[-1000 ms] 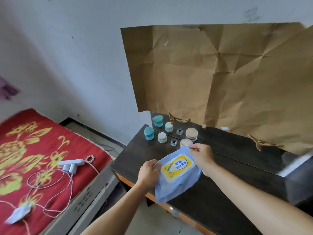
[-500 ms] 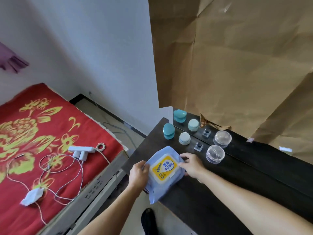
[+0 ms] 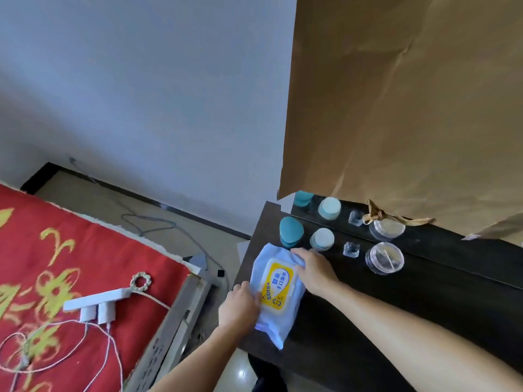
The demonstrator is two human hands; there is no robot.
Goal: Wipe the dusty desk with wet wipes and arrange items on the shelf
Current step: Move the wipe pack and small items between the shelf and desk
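A light blue pack of wet wipes (image 3: pixel 276 287) with a yellow lid lies near the left end of the dark desk (image 3: pixel 396 301). My left hand (image 3: pixel 239 305) grips the pack's near left edge, thumb by the lid. My right hand (image 3: pixel 314 268) holds its far right side, fingers curled over the top corner. Just beyond the pack stand a teal jar (image 3: pixel 291 232), a pale blue-lidded jar (image 3: pixel 322 239), a small clear cube bottle (image 3: pixel 351 249) and a clear round container (image 3: pixel 384 258).
A mirror strip (image 3: pixel 325 207) behind the jars reflects them, under crumpled brown paper (image 3: pixel 410 108). To the left is a bed with a red flowered cover (image 3: pixel 56 278), bearing a white power strip (image 3: pixel 96 299) with chargers and cables. Floor gap lies between bed and desk.
The pack came down from the air onto the desk's left end, still held by both hands. The view tilted downward and closer to the desk.
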